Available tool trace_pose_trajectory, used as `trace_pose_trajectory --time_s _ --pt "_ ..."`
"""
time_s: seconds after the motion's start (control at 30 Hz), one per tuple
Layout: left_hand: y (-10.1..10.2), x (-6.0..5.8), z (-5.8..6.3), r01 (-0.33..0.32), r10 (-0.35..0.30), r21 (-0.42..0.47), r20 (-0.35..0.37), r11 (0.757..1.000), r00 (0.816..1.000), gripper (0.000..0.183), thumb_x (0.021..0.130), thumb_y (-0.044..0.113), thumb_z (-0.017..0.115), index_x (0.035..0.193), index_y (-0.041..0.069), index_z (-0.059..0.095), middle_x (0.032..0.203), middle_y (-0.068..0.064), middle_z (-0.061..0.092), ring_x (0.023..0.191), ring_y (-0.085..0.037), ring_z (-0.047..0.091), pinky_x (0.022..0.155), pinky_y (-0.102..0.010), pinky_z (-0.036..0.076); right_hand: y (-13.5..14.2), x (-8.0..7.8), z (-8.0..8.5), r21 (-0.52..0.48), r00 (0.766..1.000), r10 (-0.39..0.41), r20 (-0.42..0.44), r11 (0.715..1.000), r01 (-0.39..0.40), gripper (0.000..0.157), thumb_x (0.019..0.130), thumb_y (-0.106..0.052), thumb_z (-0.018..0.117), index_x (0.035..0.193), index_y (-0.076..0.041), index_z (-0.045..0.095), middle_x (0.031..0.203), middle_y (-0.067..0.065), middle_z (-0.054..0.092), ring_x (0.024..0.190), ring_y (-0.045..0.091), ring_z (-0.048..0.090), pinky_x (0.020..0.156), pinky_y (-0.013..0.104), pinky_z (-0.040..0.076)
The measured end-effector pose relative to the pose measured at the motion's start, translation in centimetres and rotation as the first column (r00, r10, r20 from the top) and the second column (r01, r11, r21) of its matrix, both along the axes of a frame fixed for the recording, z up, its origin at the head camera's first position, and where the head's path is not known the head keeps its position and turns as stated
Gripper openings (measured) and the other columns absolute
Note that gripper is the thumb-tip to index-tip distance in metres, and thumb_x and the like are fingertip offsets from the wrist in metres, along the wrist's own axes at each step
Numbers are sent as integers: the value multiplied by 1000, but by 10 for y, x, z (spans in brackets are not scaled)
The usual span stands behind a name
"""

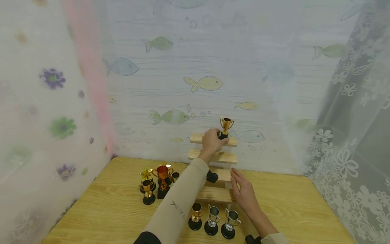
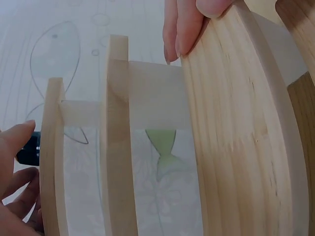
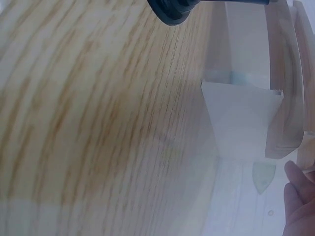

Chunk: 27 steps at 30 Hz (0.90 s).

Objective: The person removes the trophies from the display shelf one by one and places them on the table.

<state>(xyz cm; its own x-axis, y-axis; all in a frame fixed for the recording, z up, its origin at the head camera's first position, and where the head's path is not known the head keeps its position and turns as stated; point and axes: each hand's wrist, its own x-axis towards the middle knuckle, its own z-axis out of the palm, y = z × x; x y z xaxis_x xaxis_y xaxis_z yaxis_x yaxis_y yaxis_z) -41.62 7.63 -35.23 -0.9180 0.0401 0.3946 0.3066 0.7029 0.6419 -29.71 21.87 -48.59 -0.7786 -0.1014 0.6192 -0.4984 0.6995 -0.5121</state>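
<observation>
A small gold trophy cup [image 1: 226,125] with a black base stands upright at the top step of a pale wooden stepped stand [image 1: 214,156]. My left hand [image 1: 211,140] reaches up over the stand and pinches that base between thumb and fingers. In the left wrist view, the dark base [image 2: 29,149] shows beside the top plank, with the left thumb and fingers around it. Lower down, my right hand [image 1: 243,193] lies along the stand's right side, fingers extended. Its fingertips [image 2: 184,37] meet the end of a lower plank in the left wrist view.
In front of the stand are a gold cup [image 1: 196,210] and two silver cups [image 1: 214,213]. Left of it cluster a copper-red cup [image 1: 162,173], a gold cup [image 1: 147,186] and others partly hidden by my left sleeve [image 1: 179,200]. A fish-patterned curtain [image 1: 207,51] hangs behind.
</observation>
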Motion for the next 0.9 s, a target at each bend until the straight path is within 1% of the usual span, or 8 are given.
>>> trace_pose_trajectory --time_s 0.13,0.27,0.37,0.5,0.63,0.77,0.9 --pt "4 -1 -2 -38 38 -2 -30 999 999 45 91 39 79 124 9 72 119 -6 72 111 -26 65 97 -43 48 0 0 1 2 1000 0 -4 1000 0 35 107 -9 52 135 12 59 146 23 55 131 43 55 101 57 48" --pt "6 1 -2 -57 58 14 -53 998 997 39 90 38 80 117 10 74 113 -6 73 105 -26 66 94 -43 49 1 0 1 -5 1000 5 -4 1000 -5 35 107 -9 53 135 12 60 145 24 55 130 44 55 100 57 48" --pt "6 1 -2 -65 67 32 -45 997 997 35 90 36 81 112 10 75 109 -5 74 102 -25 66 93 -43 49 1 0 0 -5 1000 9 0 1000 -9 36 108 -10 52 135 12 59 146 24 55 131 44 55 101 57 48" --pt "5 0 -3 -72 73 30 -19 997 997 32 90 36 81 109 11 75 106 -4 74 100 -24 66 92 -42 48 0 1 -1 -8 1000 8 0 1000 -8 36 108 -11 53 135 11 60 146 23 55 131 43 55 101 57 47" --pt "4 -1 -2 -61 61 5 -13 998 998 31 90 37 81 107 11 75 103 -3 74 97 -23 67 90 -40 49 -2 1 -2 -11 1000 2 -16 1000 -2 35 107 -10 53 134 11 60 145 22 56 130 42 56 100 56 48" --pt "0 0 1 -40 40 -20 -13 999 999 30 90 37 80 106 12 76 101 -2 74 95 -22 68 89 -39 50 -1 0 -3 -10 1000 1 -17 1000 -1 36 107 -10 53 135 11 60 145 22 56 130 42 56 101 56 48" --pt "-4 2 4 -2 2 -22 11 1000 1000 29 92 35 79 109 11 76 105 -3 75 100 -23 68 94 -41 50 0 0 -2 -12 1000 8 -12 1000 -8 36 108 -11 52 135 12 60 145 24 55 130 44 55 101 57 47"
